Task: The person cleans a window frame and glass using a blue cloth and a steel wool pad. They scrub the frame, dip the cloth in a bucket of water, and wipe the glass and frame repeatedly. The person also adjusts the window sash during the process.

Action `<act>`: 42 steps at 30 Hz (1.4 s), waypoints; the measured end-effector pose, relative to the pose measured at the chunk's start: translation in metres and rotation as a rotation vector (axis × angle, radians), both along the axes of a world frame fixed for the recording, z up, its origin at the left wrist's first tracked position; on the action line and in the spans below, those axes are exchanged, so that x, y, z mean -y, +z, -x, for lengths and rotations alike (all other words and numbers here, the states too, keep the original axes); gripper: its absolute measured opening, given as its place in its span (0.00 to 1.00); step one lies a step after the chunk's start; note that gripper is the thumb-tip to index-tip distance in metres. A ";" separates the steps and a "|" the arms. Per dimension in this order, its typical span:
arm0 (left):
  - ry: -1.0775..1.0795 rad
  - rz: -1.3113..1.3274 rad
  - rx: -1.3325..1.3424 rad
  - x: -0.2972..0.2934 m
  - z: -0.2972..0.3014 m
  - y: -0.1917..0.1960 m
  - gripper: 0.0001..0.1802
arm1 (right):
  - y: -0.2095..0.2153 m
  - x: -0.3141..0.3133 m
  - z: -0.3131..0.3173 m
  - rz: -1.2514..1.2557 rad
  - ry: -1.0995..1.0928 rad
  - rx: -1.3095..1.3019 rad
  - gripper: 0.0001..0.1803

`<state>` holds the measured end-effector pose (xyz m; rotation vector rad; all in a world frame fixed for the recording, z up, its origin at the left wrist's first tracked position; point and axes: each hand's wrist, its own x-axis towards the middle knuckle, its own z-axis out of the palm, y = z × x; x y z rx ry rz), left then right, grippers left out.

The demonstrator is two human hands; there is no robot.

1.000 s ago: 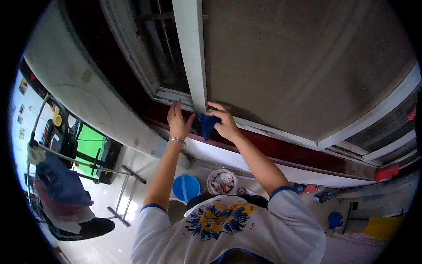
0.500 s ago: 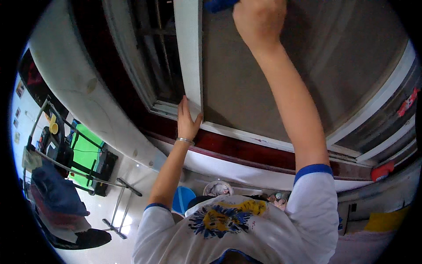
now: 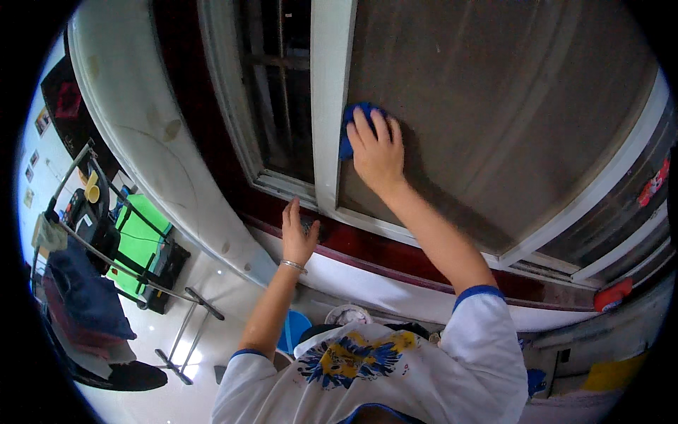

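Seen from above, a person in a white shirt [image 3: 395,381] with a blue and yellow print and blue-trimmed short sleeves reaches both arms up toward a window. Below the person, on the pale tiled floor [image 3: 176,396], sit a blue bucket [image 3: 293,328] and a small round bowl [image 3: 347,314]. To the left stands a metal drying rack [image 3: 106,254] draped with dark blue and red cloths, with a bright green panel [image 3: 138,237] behind it.

The left hand [image 3: 298,237], wearing a thin silver bracelet at the wrist, is open with fingers raised and rests against the dark red sill [image 3: 395,247] at the lower edge of the window frame; it holds nothing.

Higher up, the right hand [image 3: 378,152] lies flat, fingers spread, pressing a blue cloth [image 3: 351,124] against the grey glass pane [image 3: 494,120]. The cloth sits at the pane's left edge, just beside the white upright bar [image 3: 328,99] of the frame, and peeks out above and to the left of the fingers.

Left of that bar, an open section shows dark metal bars [image 3: 279,85]. At the far right edge of the sill sits a small red object [image 3: 611,295].
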<state>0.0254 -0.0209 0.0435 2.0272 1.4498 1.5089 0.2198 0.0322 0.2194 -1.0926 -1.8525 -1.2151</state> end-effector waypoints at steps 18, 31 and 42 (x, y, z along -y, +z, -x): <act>-0.041 0.000 -0.055 0.032 -0.012 -0.018 0.38 | -0.184 0.022 -0.016 0.282 -0.020 0.371 0.20; -0.047 0.015 -0.053 0.038 -0.021 -0.024 0.38 | -0.146 0.024 -0.063 0.332 0.085 0.795 0.20; -0.022 -0.033 -0.065 0.040 -0.018 -0.014 0.37 | 0.051 -0.001 -0.068 -0.075 0.077 0.446 0.08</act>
